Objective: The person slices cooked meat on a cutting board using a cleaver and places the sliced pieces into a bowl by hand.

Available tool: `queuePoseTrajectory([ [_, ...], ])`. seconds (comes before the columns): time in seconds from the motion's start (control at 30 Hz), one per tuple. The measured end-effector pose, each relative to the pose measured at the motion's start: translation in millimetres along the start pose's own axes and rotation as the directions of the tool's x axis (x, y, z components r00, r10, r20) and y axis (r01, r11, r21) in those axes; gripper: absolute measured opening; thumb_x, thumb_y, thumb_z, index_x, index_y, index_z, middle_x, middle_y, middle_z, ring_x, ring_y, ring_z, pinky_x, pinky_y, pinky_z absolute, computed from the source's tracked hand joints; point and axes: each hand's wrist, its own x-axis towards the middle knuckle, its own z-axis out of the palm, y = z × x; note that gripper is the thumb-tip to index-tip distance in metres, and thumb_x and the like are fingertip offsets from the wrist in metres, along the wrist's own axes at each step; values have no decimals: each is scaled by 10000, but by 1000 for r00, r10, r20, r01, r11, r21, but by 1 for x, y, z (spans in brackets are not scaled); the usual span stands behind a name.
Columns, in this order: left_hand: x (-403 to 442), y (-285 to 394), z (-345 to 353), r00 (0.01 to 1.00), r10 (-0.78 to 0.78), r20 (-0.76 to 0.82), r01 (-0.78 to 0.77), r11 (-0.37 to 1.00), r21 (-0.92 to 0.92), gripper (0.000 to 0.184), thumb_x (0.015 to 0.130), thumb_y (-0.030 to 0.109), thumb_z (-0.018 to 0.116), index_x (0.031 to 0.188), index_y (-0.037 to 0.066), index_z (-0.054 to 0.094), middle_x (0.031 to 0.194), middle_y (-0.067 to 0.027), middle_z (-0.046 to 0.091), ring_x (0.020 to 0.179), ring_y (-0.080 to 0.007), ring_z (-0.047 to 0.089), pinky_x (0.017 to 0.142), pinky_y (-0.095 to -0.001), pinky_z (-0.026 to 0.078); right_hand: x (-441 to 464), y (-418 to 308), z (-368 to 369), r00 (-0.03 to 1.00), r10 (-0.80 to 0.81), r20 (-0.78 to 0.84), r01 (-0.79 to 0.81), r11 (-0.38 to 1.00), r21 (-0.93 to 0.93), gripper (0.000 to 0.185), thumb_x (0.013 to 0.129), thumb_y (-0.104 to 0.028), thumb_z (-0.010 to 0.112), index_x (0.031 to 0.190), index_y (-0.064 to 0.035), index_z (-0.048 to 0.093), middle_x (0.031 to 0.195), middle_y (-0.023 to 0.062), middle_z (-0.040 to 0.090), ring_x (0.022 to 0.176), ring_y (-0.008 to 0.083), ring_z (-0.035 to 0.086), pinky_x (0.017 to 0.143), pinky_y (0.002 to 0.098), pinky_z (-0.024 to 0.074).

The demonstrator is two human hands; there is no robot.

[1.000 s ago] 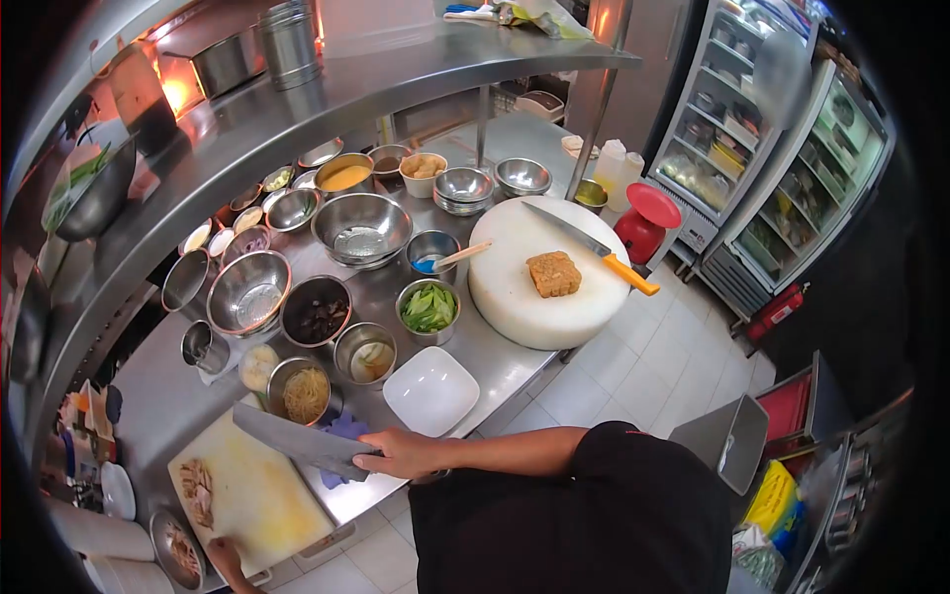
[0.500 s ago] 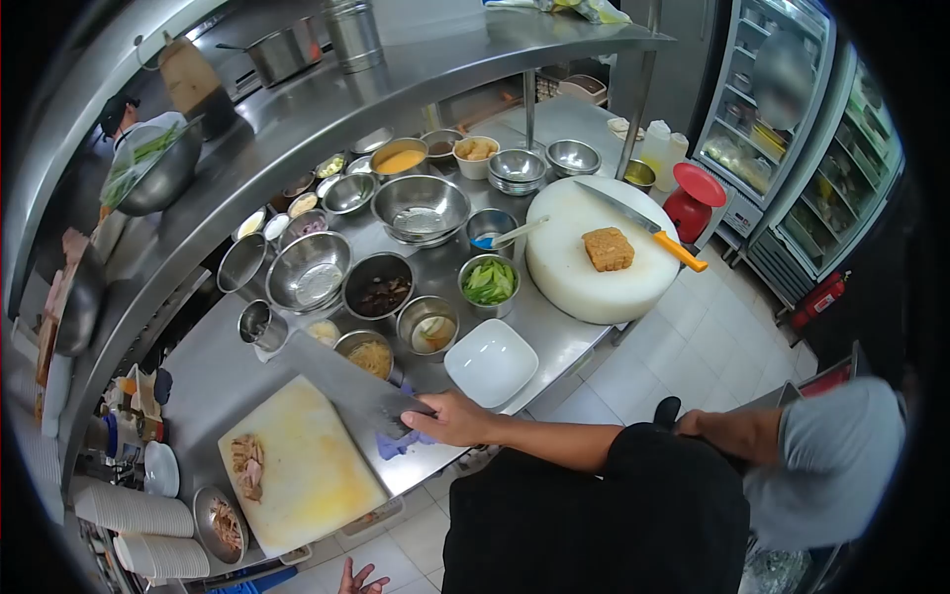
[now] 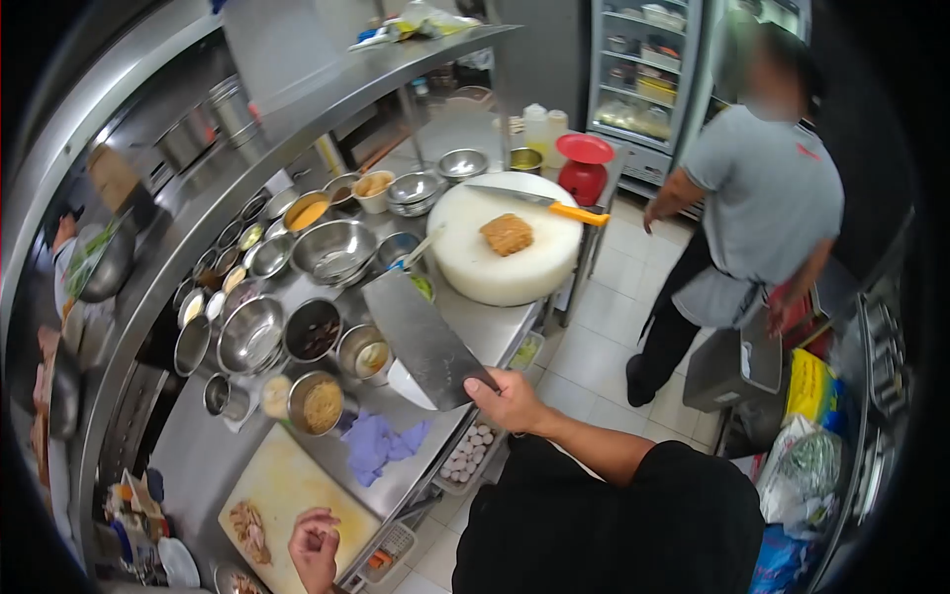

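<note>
My right hand (image 3: 507, 400) grips a broad cleaver (image 3: 426, 342) by its handle end. The blade slants up and left, hiding most of a white square bowl (image 3: 408, 384) and part of the green vegetable slices (image 3: 424, 287). Over the near edge of the white cutting board (image 3: 287, 482) is my left hand (image 3: 315, 544), its fingers loosely curled with nothing visible in them. Chopped meat (image 3: 249, 533) lies on the board to its left. A crumpled purple cloth (image 3: 381, 447) rests between the board and the cleaver. Beside the cloth stands a pot of shredded yellow food (image 3: 322, 406).
A thick round chopping block (image 3: 465, 262) holds a browned block of food (image 3: 507, 235) and an orange-handled knife (image 3: 549, 206). Several metal bowls (image 3: 252, 337) crowd the counter below a steel shelf (image 3: 327, 94). Another person (image 3: 757, 198) stands in the aisle near a grey bin (image 3: 727, 371).
The cleaver has swung right, away from the cutting board, in my right hand. My left hand has come up over the board. My view has turned right; the other person now stands farther off.
</note>
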Motion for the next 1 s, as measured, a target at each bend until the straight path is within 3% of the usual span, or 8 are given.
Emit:
queuePoseTrajectory([
  [0.07, 39, -18, 6, 1000, 2, -9, -2, 999, 50, 92, 866, 27, 685, 806, -14, 629, 1018, -121, 659, 816, -119, 589, 665, -255, 466, -12, 4, -24, 981, -96, -168, 92, 995, -29, 343, 1032, -327, 600, 1070, 6, 668, 756, -38, 557, 707, 56, 483, 640, 260, 445],
  [0.13, 79, -21, 25, 986, 76, 147, -85, 995, 55, 99, 877, 12, 694, 832, 6, 607, 1132, -131, 628, 949, -145, 587, 750, -265, 476, -22, 9, -46, 935, -201, -292, 190, 980, -65, 341, 1031, -333, 602, 1083, -3, 671, 745, -42, 567, 676, 53, 496, 616, 258, 451],
  [0.27, 153, -8, 93, 922, 193, 337, -290, 920, 265, 165, 873, 18, 704, 1021, -12, 639, 1219, -137, 630, 1078, -205, 599, 840, -314, 503, -42, 14, -101, 907, 4, -421, 40, 995, 96, 317, 1033, -336, 597, 1084, -32, 674, 745, -41, 573, 658, 44, 514, 578, 231, 436],
  [0.37, 196, 6, 155, 910, 133, 393, -282, 894, 349, 447, 850, 42, 732, 1281, 11, 618, 1300, -141, 621, 1131, -218, 607, 850, -324, 513, -49, 20, -144, 847, 32, -530, 68, 984, 167, 328, 1036, -351, 591, 1008, -29, 648, 699, -46, 539, 605, 43, 490, 533, 231, 407],
  [0.5, 247, 18, 240, 889, 164, 427, -364, 820, 443, 571, 832, 91, 769, 1371, 57, 583, 1333, -165, 614, 1172, -258, 617, 871, -341, 522, -48, 25, -208, 810, 53, -584, 102, 968, 228, 326, 1041, -351, 581, 910, -53, 579, 630, -46, 482, 519, 44, 439, 464, 236, 356],
  [0.73, 360, -14, 350, 740, 216, 637, -606, 626, 491, 276, 840, 96, 728, 1102, 37, 663, 1338, -196, 604, 1198, -354, 604, 952, -391, 503, -30, 56, -288, 782, 88, -617, 112, 954, 277, 326, 1047, -330, 577, 894, -45, 544, 610, -39, 452, 481, 49, 418, 429, 241, 346],
  [0.83, 379, -10, 396, 754, 155, 638, -559, 661, 500, 381, 834, 117, 717, 1196, 23, 645, 1375, -217, 574, 1254, -370, 566, 1038, -422, 455, -19, 62, -310, 811, 107, -576, 99, 944, 316, 322, 1048, -325, 574, 894, -44, 545, 613, -43, 450, 487, 44, 411, 431, 238, 335],
  [1.0, 404, -17, 440, 713, 75, 697, -619, 534, 576, 784, 766, 259, 813, 1427, -3, 481, 1418, -251, 524, 1332, -399, 487, 1147, -441, 373, -11, 68, -340, 850, 98, -517, 65, 955, 288, 337, 1044, -340, 574, 879, -46, 561, 593, -42, 458, 518, 38, 438, 455, 230, 335],
])
